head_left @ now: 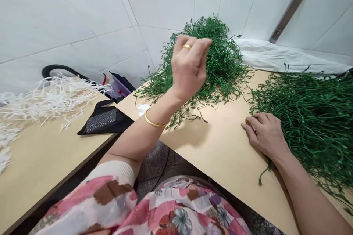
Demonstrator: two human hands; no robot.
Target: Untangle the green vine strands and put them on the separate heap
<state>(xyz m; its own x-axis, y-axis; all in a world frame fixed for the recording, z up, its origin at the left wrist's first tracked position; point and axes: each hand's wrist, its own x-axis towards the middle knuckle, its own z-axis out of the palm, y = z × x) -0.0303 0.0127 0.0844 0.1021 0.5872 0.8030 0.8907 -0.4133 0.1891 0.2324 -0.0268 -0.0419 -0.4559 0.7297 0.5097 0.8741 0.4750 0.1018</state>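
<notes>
My left hand [190, 64] is raised in front of the far pile of thin green knotted cords [215, 51]. Its fingers are curled closed, and whatever they may hold is hidden. On the table at the right, my right hand [264, 134] rests palm down against the near edge of a second heap of green cords [320, 117]. The fingers there are bent in, thumb tip close to the index finger, with the palm side hidden. One loose green cord end [260, 181] sticks out beside the right wrist.
Thin white cords [55, 99] lie spread over the left table [35, 176], near a black mesh pouch [102, 120]. A gap separates it from the right table [209, 154]. White cloth [286, 57] lies along the tiled wall, beneath a metal bracket [293, 7]. A purple bag [120, 86] stands in the corner.
</notes>
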